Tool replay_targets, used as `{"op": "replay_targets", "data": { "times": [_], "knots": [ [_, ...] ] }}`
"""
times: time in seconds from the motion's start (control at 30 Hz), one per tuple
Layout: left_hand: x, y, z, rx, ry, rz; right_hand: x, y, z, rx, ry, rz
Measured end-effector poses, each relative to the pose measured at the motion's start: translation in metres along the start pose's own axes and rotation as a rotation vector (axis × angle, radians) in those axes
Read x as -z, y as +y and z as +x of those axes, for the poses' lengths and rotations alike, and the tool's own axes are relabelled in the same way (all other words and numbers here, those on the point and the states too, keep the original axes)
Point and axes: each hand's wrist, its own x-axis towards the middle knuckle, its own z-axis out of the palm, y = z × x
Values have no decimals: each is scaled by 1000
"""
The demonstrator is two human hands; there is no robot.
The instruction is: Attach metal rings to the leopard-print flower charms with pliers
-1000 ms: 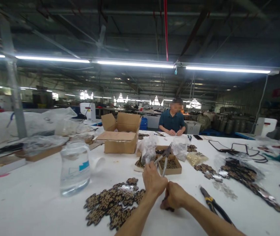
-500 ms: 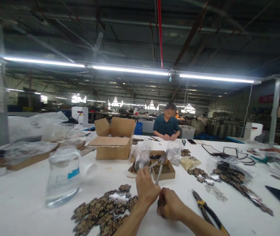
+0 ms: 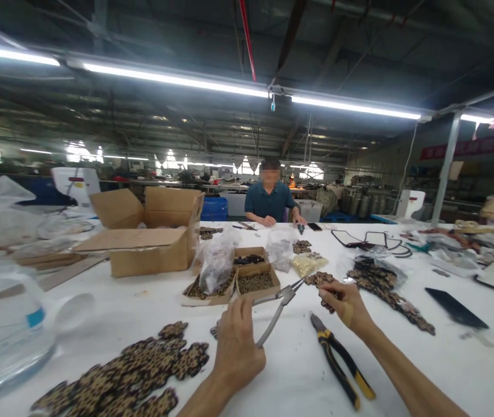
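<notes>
My left hand [image 3: 238, 347] is closed around the grey handles of silver needle-nose pliers [image 3: 278, 307], whose tip points up and right. My right hand [image 3: 346, 304] reaches out to the right, fingers pinched on a leopard-print flower piece [image 3: 325, 282] at the edge of a small pile. Black and yellow pliers [image 3: 337, 359] lie on the white table [image 3: 99, 324] between my two forearms. A heap of leopard-print flower pieces [image 3: 134, 370] lies at the front left.
Small cardboard trays of beads [image 3: 253, 281] and a plastic bag [image 3: 216, 263] stand ahead. An open cardboard box [image 3: 151, 237] sits at left, a clear water jug [image 3: 7, 330] nearer. More leopard pieces [image 3: 385, 289] trail right. A person in a blue shirt [image 3: 270, 200] sits across.
My hands were together over the table; the right hand has moved away to the right onto the leopard pieces. The view has swung left and down.
</notes>
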Motion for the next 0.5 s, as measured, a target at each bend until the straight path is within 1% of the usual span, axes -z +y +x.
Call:
{"op": "replay_targets", "data": {
  "times": [0.1,0.23,0.33,0.4,0.5],
  "knots": [
    [-2,8,0,-18,-39,-6,7,3,-2,9,-29,42],
    [-2,16,0,-50,-57,15,8,6,-1,-89,-65,142],
    [-1,20,0,-77,-55,66,8,7,-1,-162,-27,179],
    [0,20,0,-91,-50,100,10,4,-2,-197,-13,189],
    [3,19,1,-106,-36,134,15,-6,-4,-222,-46,253]
  ]
}}
